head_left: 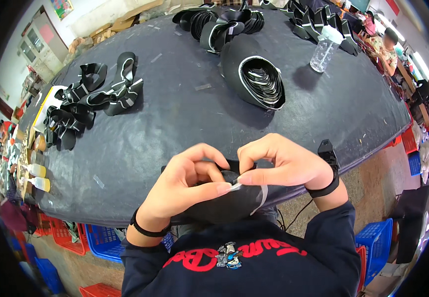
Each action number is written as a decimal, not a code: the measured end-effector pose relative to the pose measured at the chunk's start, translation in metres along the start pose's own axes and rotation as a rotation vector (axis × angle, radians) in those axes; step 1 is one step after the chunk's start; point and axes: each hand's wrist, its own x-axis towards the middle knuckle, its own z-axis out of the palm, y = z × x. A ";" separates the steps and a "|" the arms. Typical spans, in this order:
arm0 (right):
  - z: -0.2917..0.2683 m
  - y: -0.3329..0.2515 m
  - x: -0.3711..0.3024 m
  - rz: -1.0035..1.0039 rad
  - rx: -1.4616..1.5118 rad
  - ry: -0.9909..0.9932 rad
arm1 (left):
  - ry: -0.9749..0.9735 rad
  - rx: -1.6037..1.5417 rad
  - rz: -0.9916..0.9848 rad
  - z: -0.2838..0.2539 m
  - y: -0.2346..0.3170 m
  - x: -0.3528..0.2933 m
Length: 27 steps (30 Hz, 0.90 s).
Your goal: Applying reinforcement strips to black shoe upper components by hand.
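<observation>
Close to my body, at the table's near edge, is a black curved piece of material [219,208], with a pale strip [261,199] along its right side. My left hand [187,180] is closed on the upper edge of this piece, thumb pressed toward the curled fingers. Opposite it, my right hand [281,163] pinches the same edge between thumb and fingers. A small whitish tab [236,186] shows where the two thumbs nearly meet. The palms hide part of the piece.
Beyond my hands lies a nested stack of black curved pieces [241,54]. A clear bottle [323,54] stands to its right. More black pieces [118,91] lie at left and along the far edge. Yellow-based bottles [39,183] and blue crates [373,247] are around the table [125,163].
</observation>
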 end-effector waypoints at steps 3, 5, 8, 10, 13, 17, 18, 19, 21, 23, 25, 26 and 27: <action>0.008 0.002 0.002 -0.060 0.040 -0.060 | -0.192 0.382 0.020 -0.005 -0.001 -0.001; 0.015 0.008 0.001 -0.070 0.142 -0.121 | -0.337 0.576 0.259 -0.004 0.005 0.002; 0.024 0.009 -0.006 -0.112 0.170 -0.128 | -0.448 0.611 0.434 -0.005 -0.002 0.000; 0.028 0.014 -0.007 -0.151 0.167 -0.156 | -0.457 0.612 0.457 -0.007 -0.011 -0.008; 0.025 0.028 -0.009 -0.053 0.152 -0.203 | -0.457 0.611 0.531 -0.008 -0.015 -0.004; 0.021 0.015 -0.010 -0.306 -0.230 0.007 | -0.434 0.673 0.684 -0.016 -0.008 0.014; 0.015 0.006 -0.011 -0.557 -0.551 0.131 | -0.346 0.836 0.781 -0.015 -0.005 0.017; 0.006 -0.006 -0.012 -0.638 -0.667 0.138 | -0.243 1.073 0.892 -0.010 0.004 0.021; 0.000 -0.029 -0.017 -0.613 -0.981 0.144 | 0.025 1.443 1.164 -0.004 0.008 0.025; -0.003 -0.039 -0.024 -0.585 -1.155 0.159 | 0.196 1.540 1.316 0.002 0.005 0.028; -0.008 -0.041 -0.030 -0.555 -1.482 0.272 | 0.313 1.595 1.219 0.004 0.001 0.034; -0.018 -0.033 -0.032 -0.455 -1.544 0.284 | 0.337 1.625 1.092 0.003 -0.002 0.037; -0.032 -0.018 -0.031 -0.365 -1.530 0.254 | 0.355 1.615 0.987 -0.001 -0.010 0.039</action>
